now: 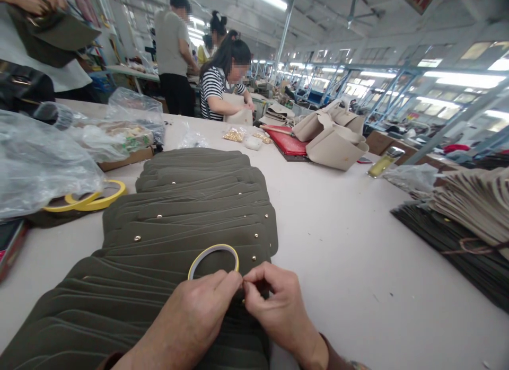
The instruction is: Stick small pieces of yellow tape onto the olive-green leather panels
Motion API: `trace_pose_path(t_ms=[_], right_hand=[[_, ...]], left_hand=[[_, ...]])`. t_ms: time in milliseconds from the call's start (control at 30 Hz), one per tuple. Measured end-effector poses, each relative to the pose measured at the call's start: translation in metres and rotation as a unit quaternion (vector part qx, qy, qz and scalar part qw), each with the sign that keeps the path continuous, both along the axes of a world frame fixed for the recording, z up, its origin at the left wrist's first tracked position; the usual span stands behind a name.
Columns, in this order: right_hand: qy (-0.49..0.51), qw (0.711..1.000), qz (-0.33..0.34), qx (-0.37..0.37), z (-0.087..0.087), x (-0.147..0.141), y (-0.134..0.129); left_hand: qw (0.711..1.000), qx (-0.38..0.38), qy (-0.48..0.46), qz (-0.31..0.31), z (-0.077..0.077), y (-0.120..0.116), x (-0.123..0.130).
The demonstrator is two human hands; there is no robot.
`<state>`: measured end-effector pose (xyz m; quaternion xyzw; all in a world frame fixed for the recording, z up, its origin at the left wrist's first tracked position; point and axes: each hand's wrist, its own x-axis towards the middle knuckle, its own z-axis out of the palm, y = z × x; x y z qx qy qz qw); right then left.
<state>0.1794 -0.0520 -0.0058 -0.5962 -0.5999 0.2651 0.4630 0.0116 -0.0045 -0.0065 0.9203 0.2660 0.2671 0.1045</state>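
My left hand [209, 301] is closed around the near side of a roll of yellow tape [218, 248], which stands up above its fingers. Close beside it, my right hand [278, 301] pinches thumb and forefinger together at the tape's edge; what lies between those fingertips is too small to make out. Both hands are over a long overlapping row of dark olive flat pieces [178, 227]. Small gold-coloured studs [137, 238] show on several of these pieces.
More yellow tape rolls [105, 196] lie left, by clear plastic bags [43, 158]. Beige bag parts [334, 139] rest on a red item [286, 142] at the back. A bottle [385, 162] and stacked pieces [469, 216] are right. A person in stripes [222, 89] works across the table.
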Motion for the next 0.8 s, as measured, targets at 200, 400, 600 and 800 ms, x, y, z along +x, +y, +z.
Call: trace_pose_path(t_ms=[200, 400, 600, 800], right_hand=[[0.228, 0.958, -0.024, -0.173, 0.000, 0.001, 0.011], [0.218, 0.956, -0.060, -0.189, -0.014, 0.034, 0.025], [0.121, 0.978, -0.039, -0.166, -0.024, 0.040, 0.024], [-0.045, 0.996, -0.019, -0.077, -0.022, 0.031, 0.027]], left_hand=[[0.995, 0.003, -0.095, -0.024, -0.001, -0.005, 0.001], [0.999, 0.028, 0.002, 0.042, -0.002, -0.002, 0.001], [0.972, -0.060, 0.209, 0.086, -0.001, 0.003, 0.007], [0.966, -0.085, 0.231, 0.082, 0.000, 0.004, 0.010]])
